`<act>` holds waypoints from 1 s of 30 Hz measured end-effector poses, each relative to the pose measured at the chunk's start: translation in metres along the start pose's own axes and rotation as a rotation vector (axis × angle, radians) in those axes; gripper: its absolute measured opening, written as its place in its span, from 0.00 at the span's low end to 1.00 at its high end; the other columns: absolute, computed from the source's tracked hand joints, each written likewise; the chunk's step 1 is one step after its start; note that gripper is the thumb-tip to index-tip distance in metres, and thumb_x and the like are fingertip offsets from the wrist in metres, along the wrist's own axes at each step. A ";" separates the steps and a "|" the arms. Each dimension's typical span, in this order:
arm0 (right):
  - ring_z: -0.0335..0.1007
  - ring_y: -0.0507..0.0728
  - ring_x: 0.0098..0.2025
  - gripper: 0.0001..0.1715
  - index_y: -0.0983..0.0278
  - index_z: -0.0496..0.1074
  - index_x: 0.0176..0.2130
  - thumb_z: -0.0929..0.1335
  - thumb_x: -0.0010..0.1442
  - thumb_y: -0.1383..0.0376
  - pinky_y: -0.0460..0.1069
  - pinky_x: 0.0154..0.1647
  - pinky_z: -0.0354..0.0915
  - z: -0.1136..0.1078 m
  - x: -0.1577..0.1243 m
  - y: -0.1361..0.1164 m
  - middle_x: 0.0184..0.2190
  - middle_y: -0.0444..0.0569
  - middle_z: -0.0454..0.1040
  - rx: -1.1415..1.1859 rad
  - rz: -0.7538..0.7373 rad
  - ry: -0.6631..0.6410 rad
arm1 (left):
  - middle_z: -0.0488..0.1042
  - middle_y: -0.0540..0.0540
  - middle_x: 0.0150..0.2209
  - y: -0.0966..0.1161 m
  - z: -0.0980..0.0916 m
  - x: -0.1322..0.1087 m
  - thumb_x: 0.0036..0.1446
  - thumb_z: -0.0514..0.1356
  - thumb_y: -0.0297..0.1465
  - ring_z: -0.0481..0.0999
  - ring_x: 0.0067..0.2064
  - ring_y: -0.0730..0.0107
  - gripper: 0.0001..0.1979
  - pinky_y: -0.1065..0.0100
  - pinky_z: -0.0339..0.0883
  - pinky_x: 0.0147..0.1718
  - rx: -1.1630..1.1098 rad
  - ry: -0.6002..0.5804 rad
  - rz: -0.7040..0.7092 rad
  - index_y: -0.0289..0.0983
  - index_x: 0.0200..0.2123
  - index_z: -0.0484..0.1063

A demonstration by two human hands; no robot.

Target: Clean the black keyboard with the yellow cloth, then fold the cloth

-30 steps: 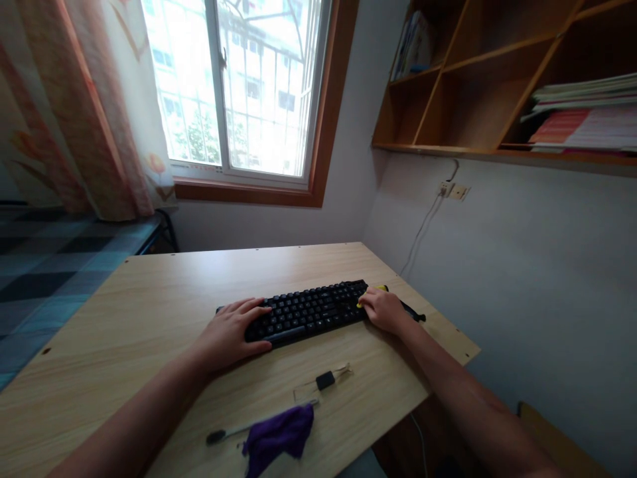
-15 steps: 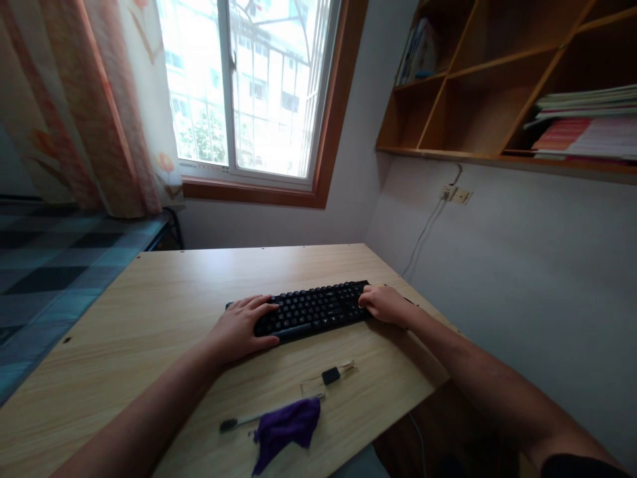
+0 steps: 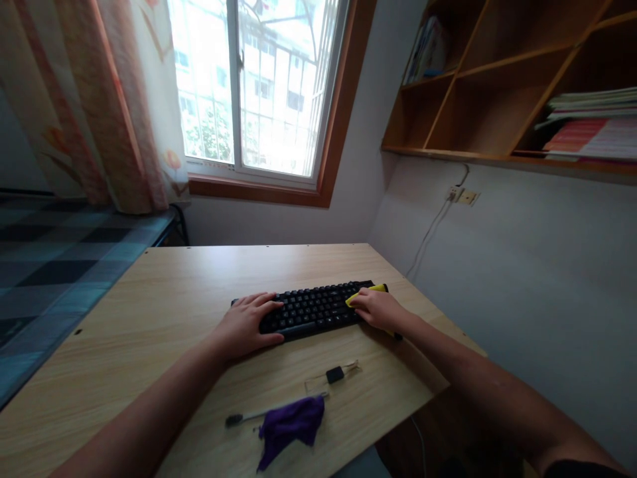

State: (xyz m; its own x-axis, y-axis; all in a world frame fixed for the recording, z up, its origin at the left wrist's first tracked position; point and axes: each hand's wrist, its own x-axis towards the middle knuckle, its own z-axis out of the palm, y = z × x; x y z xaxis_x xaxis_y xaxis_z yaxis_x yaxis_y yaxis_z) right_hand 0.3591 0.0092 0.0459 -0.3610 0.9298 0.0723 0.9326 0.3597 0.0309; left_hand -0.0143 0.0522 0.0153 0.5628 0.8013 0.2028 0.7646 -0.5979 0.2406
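Note:
A black keyboard point(image 3: 313, 307) lies on the wooden table. My left hand point(image 3: 251, 325) grips its left end, fingers spread over the top and the thumb along the front edge. At the other end, my right hand point(image 3: 378, 309) is closed on what looks like a yellow cloth point(image 3: 371, 292), pressed against the keys on the right. Most of that yellow piece is hidden under the hand. Nearer me, a purple cloth point(image 3: 291, 425) covers part of a toothbrush point(image 3: 243, 418) with dark bristles. Between cloth and keyboard lies a small black piece with wire loops point(image 3: 335, 375).
The table point(image 3: 164, 318) meets a white wall on the right, where a cable point(image 3: 428, 232) hangs from a socket point(image 3: 462, 195). Wooden shelves point(image 3: 497, 99) with books are above. A bed with a checked cover point(image 3: 60, 265) stands at the left, beside a curtain and window.
My right hand has shifted slightly left and towards me over the keyboard, and more of the yellow cloth shows. My left hand stays on the keyboard. The view has moved a little.

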 end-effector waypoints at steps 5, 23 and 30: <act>0.76 0.58 0.46 0.17 0.60 0.80 0.50 0.64 0.68 0.64 0.48 0.46 0.65 0.001 -0.005 0.010 0.48 0.52 0.79 0.020 0.092 0.039 | 0.64 0.42 0.68 0.001 0.001 0.000 0.48 0.67 0.55 0.62 0.68 0.43 0.39 0.48 0.57 0.65 -0.010 0.002 -0.014 0.45 0.62 0.73; 0.75 0.55 0.33 0.16 0.66 0.82 0.41 0.64 0.65 0.66 0.45 0.31 0.62 0.001 0.021 0.016 0.35 0.50 0.82 0.327 0.345 -0.137 | 0.63 0.41 0.69 0.003 0.000 -0.001 0.50 0.66 0.55 0.62 0.69 0.45 0.38 0.49 0.55 0.66 -0.005 -0.012 -0.003 0.44 0.61 0.73; 0.73 0.54 0.39 0.16 0.60 0.82 0.45 0.65 0.68 0.63 0.46 0.40 0.62 -0.002 0.004 0.005 0.43 0.51 0.78 0.026 0.026 -0.008 | 0.63 0.42 0.69 0.001 0.001 -0.001 0.49 0.67 0.55 0.62 0.69 0.43 0.38 0.48 0.54 0.66 -0.047 0.019 0.014 0.46 0.61 0.73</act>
State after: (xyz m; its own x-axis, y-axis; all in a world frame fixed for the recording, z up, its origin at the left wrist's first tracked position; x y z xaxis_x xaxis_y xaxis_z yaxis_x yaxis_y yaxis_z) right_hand 0.3620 0.0146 0.0487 -0.3363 0.9395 0.0652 0.9416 0.3368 0.0034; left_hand -0.0140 0.0508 0.0139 0.5670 0.7926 0.2244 0.7408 -0.6098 0.2817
